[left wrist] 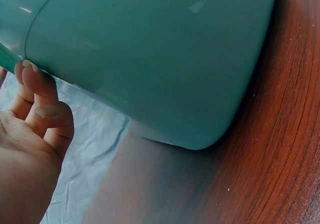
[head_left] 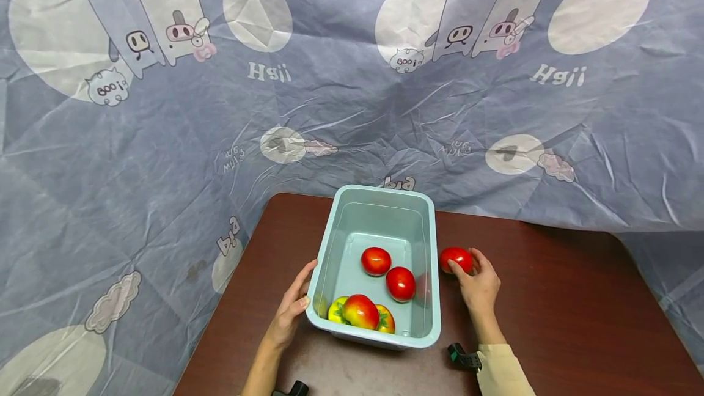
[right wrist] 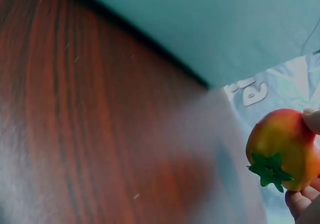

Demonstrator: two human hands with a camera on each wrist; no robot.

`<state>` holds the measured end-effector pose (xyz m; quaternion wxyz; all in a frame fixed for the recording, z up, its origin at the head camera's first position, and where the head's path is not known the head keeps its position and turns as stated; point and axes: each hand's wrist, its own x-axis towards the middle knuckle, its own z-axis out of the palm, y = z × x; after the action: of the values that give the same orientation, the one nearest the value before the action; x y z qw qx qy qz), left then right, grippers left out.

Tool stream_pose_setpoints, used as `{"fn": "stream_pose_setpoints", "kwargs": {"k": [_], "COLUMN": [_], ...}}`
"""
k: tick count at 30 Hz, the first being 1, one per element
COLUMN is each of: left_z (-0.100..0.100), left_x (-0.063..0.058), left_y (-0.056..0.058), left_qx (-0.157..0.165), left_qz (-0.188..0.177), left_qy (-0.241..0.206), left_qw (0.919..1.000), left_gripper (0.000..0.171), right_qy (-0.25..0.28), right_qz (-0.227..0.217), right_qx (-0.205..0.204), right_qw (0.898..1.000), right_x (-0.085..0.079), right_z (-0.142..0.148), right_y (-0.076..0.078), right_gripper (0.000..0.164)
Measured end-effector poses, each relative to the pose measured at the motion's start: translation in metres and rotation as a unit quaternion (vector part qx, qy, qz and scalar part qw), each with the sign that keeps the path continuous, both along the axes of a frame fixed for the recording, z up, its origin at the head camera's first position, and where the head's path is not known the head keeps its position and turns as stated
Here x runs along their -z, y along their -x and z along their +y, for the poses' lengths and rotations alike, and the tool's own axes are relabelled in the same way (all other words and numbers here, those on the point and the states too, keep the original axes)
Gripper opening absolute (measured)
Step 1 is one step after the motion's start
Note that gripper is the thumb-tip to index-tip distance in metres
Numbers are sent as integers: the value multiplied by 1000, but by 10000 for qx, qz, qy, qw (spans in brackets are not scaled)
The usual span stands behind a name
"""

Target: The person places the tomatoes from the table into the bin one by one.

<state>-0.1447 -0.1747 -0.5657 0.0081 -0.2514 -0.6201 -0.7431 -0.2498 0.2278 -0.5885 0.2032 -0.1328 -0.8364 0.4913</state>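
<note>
My left hand (head_left: pixel 288 310) holds the left rim of a pale blue-green plastic bin (head_left: pixel 432 231), thumb at the edge near its front corner. In the left wrist view, bent fingers (left wrist: pixel 42 86) touch the rim from outside. Right of the bin, my right hand (head_left: pixel 480 283) pinches a tomato (head_left: pixel 455 260) between thumb and fingers. Its yellow-orange underside and green star-shaped calyx (right wrist: pixel 270 170) show in the right wrist view. Inside the bin lie two red tomatoes (head_left: pixel 401 284) mid-floor and a cluster of red-yellow ones (head_left: pixel 360 311) at the near end, partly overlapping.
The bin stands on a dark reddish-brown wooden table (head_left: pixel 572 298). A grey-blue cartoon-print cloth (head_left: pixel 341 90) hangs behind the table and along its left side. A black strap with a small device (head_left: pixel 464 357) is on the right wrist.
</note>
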Motion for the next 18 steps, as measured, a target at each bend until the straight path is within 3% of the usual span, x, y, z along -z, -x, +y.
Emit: {"fn": "stream_pose_setpoints", "kwargs": {"k": [8, 18], "left_z": [0, 0], "left_x": [1, 1], "left_y": [0, 0], "left_qx": [-10, -33], "left_qz": [-46, -32], "left_qy": [-20, -23], "left_qw": [10000, 10000], "left_gripper": [68, 68], "right_qy": [578, 843], "right_qz": [364, 1517], "right_qx": [88, -41], "right_qw": [9976, 9848], "right_x": [-31, -74], "right_z": [-8, -22], "right_y": [-7, -18], "right_gripper": [60, 58]}}
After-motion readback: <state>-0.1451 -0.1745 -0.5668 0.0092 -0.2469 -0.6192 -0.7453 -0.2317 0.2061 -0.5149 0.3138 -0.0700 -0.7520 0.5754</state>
